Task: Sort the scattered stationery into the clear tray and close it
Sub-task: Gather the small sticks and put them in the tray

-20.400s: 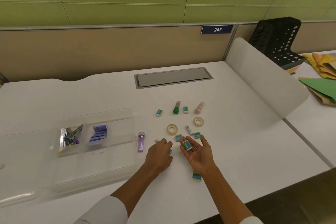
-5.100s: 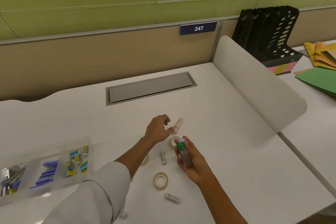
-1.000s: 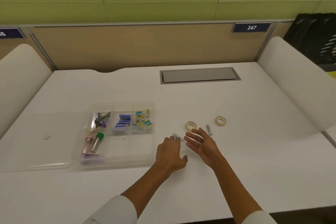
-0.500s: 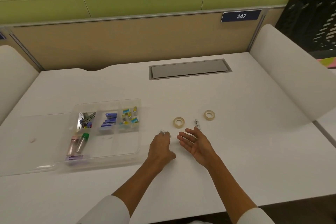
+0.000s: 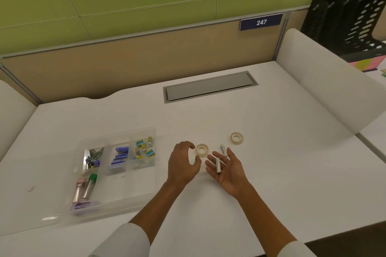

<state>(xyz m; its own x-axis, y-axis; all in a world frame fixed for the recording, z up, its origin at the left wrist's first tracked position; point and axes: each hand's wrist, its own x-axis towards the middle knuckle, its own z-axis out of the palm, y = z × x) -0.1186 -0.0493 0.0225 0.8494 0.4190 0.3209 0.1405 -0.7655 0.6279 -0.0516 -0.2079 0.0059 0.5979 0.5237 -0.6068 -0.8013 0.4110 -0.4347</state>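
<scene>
The clear tray [image 5: 146, 191] lies at the left of the white desk [image 5: 271, 173], its lid folded out to the left. Its compartments hold staplers, blue boxes, several small erasers [image 5: 144, 149], a green-capped tube [image 5: 90, 184] and a pink tube. My right hand [image 5: 226, 170] lies palm up with a small white tube [image 5: 218, 164] resting on its straight fingers. My left hand [image 5: 182, 165] hovers just left of it, fingers loosely curved and empty, beside a tape roll [image 5: 201, 149]. A second white tube [image 5: 223, 149] and another tape roll [image 5: 236, 137] lie beyond my right hand.
A grey cable hatch [image 5: 211, 86] sits in the desk's far middle. White curved dividers [image 5: 325, 89] bound the desk on both sides. A black file rack [image 5: 351, 25] stands past the right divider.
A small white tube that lay by my left fingertips now rests on my right palm. My left hand has lifted and drawn near the tape roll.
</scene>
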